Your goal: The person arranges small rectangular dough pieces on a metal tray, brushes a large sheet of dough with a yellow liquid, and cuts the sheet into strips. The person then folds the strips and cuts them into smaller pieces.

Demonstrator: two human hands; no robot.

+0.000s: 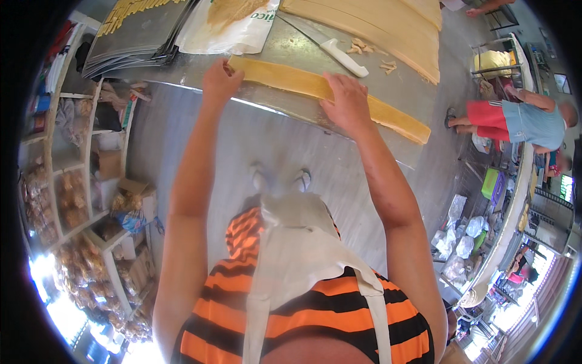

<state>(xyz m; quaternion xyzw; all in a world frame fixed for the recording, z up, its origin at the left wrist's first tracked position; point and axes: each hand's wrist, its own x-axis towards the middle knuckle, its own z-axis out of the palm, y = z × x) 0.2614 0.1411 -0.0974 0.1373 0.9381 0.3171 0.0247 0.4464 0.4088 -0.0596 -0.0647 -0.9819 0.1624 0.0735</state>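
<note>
A long yellow strip of dough lies along the near edge of the metal table, slanting down to the right. At its left end, my left hand is closed, thumb and fingers pinching the strip. My right hand grips it right of the middle, fingers over the top and thumb at the near side. Behind the strip rests a knife with a white handle, its blade pointing to the far left. Small dough scraps sit close to the handle. A large, flat dough sheet covers the far right of the table.
Stacked dark metal trays stand at the table's left, with dough pieces on top. Beside them is a white printed bag. Shelves with bagged goods line the left. Another person stands at the right, near a long bench.
</note>
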